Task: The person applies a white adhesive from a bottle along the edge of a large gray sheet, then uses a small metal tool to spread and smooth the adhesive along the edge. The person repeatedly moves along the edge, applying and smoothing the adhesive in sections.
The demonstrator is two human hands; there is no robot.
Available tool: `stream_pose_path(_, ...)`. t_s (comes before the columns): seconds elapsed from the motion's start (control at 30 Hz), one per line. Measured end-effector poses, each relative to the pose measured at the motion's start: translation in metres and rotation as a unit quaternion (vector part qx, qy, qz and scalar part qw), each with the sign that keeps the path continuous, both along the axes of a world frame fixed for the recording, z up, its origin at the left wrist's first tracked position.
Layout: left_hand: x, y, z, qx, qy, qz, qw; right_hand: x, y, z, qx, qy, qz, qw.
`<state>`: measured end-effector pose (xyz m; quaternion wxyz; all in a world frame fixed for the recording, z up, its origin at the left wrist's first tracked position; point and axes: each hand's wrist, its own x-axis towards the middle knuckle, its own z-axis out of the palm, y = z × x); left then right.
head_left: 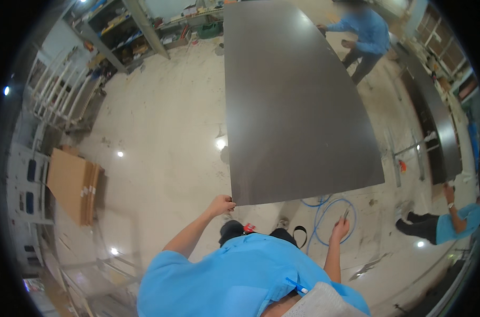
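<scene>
A large dark grey-brown panel (298,105) stretches away in front of me, its near edge close to my body. My left hand (221,205) is closed at the near left corner of the panel, the fingertips touching it. Off to the right, beyond the panel's near edge, my right hand (340,230) is closed around a small slim tool (346,214) that points upward; its exact kind is too small to make out. Below the panel, a thin blue hose (315,228) lies in loops on the floor near my right hand.
One person (364,31) in blue stands at the panel's far right side. Another person (457,222) crouches at right beside a second dark panel (446,132). Cardboard sheets (71,182) and a white rack (65,90) stand left. Shelves (113,31) line the back.
</scene>
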<state>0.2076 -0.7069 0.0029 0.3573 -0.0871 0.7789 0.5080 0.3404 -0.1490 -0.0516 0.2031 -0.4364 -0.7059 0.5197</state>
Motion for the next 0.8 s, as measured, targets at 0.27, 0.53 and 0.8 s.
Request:
stream_pose_path(0.27, 0.010, -0.019, -0.048, 0.191, 0.061, -0.061, 0.978, -0.218, -0.181, 0.153, -0.084, 0.164, 0.182, 0.966)
stream_pose_path(0.53, -0.011, -0.131, -0.023, 0.293, -0.003, 0.048, 0.955, -0.259, -0.518, 0.120, -0.238, 0.053, 0.475, 0.845)
stream_pose_path(0.8, -0.161, -0.251, 0.054, 0.291, 0.125, 0.271, 0.909, -0.326, -0.634, 0.126, -0.355, 0.011, 0.484, 0.799)
